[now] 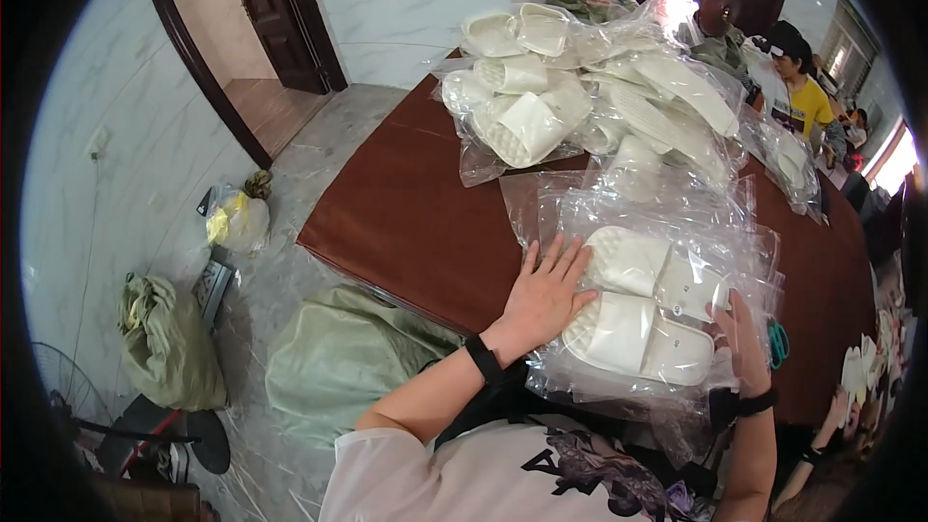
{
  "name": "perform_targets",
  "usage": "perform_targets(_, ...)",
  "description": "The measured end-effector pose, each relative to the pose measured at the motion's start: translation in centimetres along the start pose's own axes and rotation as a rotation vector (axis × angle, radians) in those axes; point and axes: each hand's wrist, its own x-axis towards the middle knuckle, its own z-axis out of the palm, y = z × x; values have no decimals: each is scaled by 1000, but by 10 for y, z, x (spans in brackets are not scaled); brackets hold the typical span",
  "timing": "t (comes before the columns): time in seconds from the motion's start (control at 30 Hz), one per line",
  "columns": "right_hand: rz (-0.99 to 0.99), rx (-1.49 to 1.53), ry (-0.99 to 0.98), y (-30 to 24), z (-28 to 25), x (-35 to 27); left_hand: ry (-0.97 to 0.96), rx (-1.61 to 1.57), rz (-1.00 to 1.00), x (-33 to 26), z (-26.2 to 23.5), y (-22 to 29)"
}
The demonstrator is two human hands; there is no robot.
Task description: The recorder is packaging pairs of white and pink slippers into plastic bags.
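Note:
A pair of white slide slippers (619, 333) lies side by side in a clear plastic bag, on top of a stack of flat clear bags (759, 251) at the near edge of the table. My left hand (543, 298) rests flat with fingers spread, its fingertips at the left end of the slippers. At their right end is my right hand (744, 343), its fingers stretched out along the edge of the bag. Shiny film partly covers that hand, and I cannot tell whether it is inside the bag. Teal-handled scissors (777, 343) lie just right of it.
Bagged white slippers (532, 126) are heaped across the far part of the brown table (406, 222). Green sacks (338, 367) stand on the floor at left, near a fan (72, 377). Other people (807, 101) are at the far right; another person's hand (839, 406) shows at lower right.

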Motion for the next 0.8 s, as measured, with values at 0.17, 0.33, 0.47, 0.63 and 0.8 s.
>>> perform_targets(0.17,-83,367,-36,6,7,-6,-5,-15,-2,0,1,1)
perform_targets(0.33,-350,-163,179,86,5,10,-33,104,34,7,1,2)
perform_targets(0.47,-568,-381,101,105,-16,16,-26,67,28,8,-4,1)
perform_targets(0.63,-143,-196,188,23,-1,5,-48,143,52,4,3,-6)
perform_targets(0.8,-164,178,353,50,-15,9,-38,114,47,7,-1,1)
